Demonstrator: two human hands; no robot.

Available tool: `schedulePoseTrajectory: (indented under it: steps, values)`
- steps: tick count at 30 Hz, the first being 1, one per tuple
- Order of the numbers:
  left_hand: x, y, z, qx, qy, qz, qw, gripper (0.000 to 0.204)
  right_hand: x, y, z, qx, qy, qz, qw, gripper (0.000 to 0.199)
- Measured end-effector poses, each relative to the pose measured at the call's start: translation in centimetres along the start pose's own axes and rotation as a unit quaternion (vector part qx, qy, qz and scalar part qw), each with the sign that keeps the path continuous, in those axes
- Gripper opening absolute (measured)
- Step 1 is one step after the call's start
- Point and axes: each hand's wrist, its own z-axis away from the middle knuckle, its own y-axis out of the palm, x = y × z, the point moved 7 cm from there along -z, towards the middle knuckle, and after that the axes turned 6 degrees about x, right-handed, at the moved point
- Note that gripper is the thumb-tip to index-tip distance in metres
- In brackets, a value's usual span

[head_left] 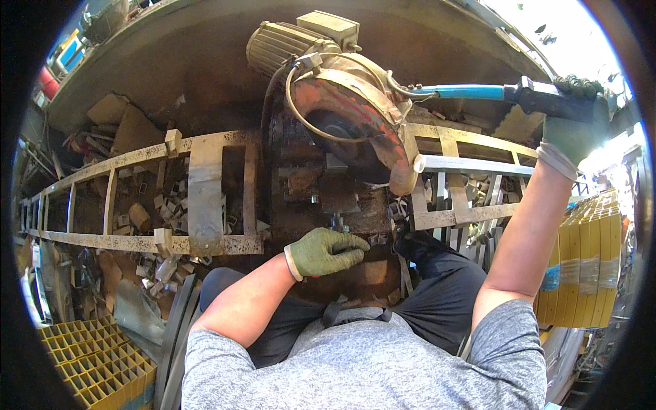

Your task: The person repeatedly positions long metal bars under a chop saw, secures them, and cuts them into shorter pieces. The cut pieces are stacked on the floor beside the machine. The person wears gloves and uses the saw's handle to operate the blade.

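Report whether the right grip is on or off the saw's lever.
On: the right grip is closed on the black end of the blue lever, its gloved fingers curled over the top.

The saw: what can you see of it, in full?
The saw is dusty and looks mostly metal, with a ribbed motor, a boxy cover on top, and a scuffed guard showing red paint. A pale cable loops across it. It sits between two ladder-like frames, its blue handle reaching rightward; the gloved right hand grips the handle's black end. Whether the dark disc is turning cannot be told.
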Motion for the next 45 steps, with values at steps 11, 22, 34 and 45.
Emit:
schedulePoseTrajectory:
  steps: [11,22,34,45]
  values:
    - [-0.4,-0.1,-0.2,-0.004,0.017,-0.011,1.000,0.038,0.9,-1.1,4.6,-0.141,-0.030,0.048,0.988,0.031]
    - [-1.5,-1.1,-0.1,-0.069,0.099,-0.043,0.992,0.037,-0.9,8.9,-10.7,0.050,-0.105,0.476,0.872,0.030]
    - [0.3,-8.8,-1.5,-0.335,0.019,-0.378,0.863,0.049,-16.0,27.1,-20.7,0.163,-0.060,0.711,0.681,0.034]
    - [2.1,-8.2,-6.1,-0.243,-0.067,-0.436,0.864,0.055,-21.3,29.7,-22.2,0.172,0.034,0.704,0.689,0.033]
